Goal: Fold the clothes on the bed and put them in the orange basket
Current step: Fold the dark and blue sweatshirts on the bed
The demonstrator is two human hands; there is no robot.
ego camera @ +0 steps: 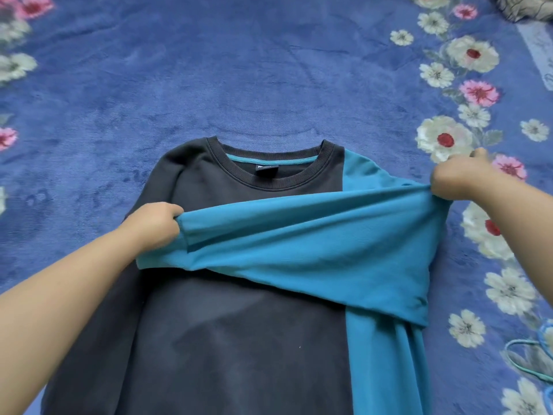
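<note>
Flat on the bed lies a dark navy sweatshirt, collar toward twelve o'clock and hem running out of view at six. Its right-hand panel and sleeve are teal. The teal sleeve is drawn across the chest from three o'clock toward nine, stretched taut between both hands.

The left hand, at about nine o'clock of the garment, has its fingers curled tightly round the sleeve's cuff end, bunching the fabric in its grip. The right hand, at roughly two o'clock near the shoulder, pinches the upper fold of the sleeve with curled fingers and lifts it slightly off the body of the sweatshirt. Both forearms are bare and reach in from the lower corners.

Inside the ribbed collar a small dark label shows, with a teal strip along the back of the neck.

The bed's covering is a plush blue blanket with white and pink flowers along the three o'clock and nine o'clock edges. A teal cord lies looped on the blanket at about four o'clock. A dark patterned cloth peeks in at the one o'clock corner.
</note>
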